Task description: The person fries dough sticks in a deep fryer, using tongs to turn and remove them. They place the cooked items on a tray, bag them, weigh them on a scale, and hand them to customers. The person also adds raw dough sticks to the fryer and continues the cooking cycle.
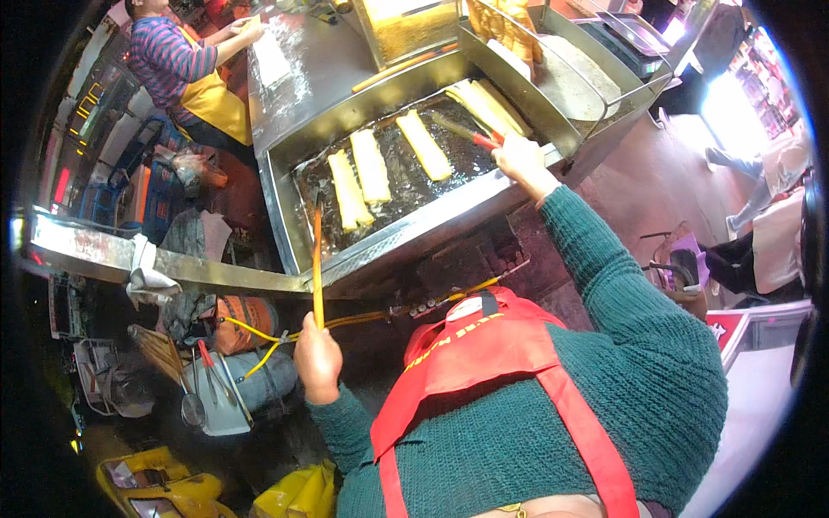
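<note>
A rectangular metal fryer (401, 226) holds dark oil, with several pale dough sticks (421, 146) floating in it. Two of them lie side by side at the left, one sits mid-pan, and more are bunched at the far right. My right hand (520, 162) grips red-handled tongs (476, 137), whose tips reach over the oil between the middle stick and the right bunch. In my left hand (318, 356) is a long wooden stick (317, 265); its dark far end is at the oil near the left wall, beside the leftmost dough stick.
A co-worker in a yellow apron (217, 110) handles dough at a floured metal table (291, 97). Right of the fryer, a metal tray (576, 78) adjoins a rack with browned dough sticks (508, 26). A metal rail (214, 265) extends left. Gas cylinders (249, 382) and yellow hoses lie below.
</note>
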Available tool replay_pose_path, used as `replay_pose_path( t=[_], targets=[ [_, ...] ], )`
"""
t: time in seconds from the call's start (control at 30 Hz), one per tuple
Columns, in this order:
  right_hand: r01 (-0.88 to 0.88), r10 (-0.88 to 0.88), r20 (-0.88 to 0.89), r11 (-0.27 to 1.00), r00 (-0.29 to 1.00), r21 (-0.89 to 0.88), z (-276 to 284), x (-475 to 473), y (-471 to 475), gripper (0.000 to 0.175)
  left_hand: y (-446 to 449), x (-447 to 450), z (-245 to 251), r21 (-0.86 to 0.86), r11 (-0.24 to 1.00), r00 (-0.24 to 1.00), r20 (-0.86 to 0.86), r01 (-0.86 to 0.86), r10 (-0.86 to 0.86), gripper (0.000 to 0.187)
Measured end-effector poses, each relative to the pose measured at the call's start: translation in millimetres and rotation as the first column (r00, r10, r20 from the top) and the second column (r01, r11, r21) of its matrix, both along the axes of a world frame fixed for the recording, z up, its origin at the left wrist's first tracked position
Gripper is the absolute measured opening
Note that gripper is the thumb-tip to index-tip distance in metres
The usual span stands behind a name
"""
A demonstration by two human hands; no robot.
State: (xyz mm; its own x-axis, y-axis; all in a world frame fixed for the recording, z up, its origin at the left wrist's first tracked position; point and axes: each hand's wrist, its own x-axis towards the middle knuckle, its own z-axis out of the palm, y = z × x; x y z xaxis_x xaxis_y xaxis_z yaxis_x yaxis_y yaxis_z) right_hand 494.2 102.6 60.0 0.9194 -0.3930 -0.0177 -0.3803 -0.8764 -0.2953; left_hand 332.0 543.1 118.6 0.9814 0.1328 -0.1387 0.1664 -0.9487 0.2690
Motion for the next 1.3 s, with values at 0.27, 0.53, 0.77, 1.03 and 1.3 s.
replay_pose_path(
  t=[0.27, 0.53, 0.77, 1.03, 1.3],
  targets=[
    [0.141, -0.146, -0.089, 0.988, 0.985, -0.06, -0.6, 34.5, -36.4, 0.029, -5.6, 15.1, 35.3, 0.145, 0.985, 0.991, -0.11, 0.094, -0.079, 0.035],
    [0.0, 0.001, 0.015, 0.997, 1.0, -0.079, 0.4, 17.9, 0.7, 0.024, -20.4, 17.6, 13.7, 0.06, 0.996, 0.997, -0.054, 0.061, -0.057, 0.037],
    [0.035, -0.037, 0.031, 0.998, 0.999, 0.054, -7.2, 16.0, -18.1, 0.04, -23.8, 12.9, 6.1, 0.024, 0.997, 0.997, -0.006, 0.074, -0.074, 0.037],
    [0.111, -0.123, -0.081, 0.984, 0.989, -0.143, -16.7, 33.7, -46.4, 0.028, -24.7, 9.4, 3.9, 0.023, 0.995, 0.995, -0.006, 0.098, -0.098, 0.036],
    [0.003, 0.002, 0.025, 0.98, 1.0, -0.197, -16.0, 13.1, -18.7, 0.025, -26.1, 11.6, 1.8, 0.019, 0.991, 0.991, -0.007, 0.134, -0.134, 0.037]
  ],
)
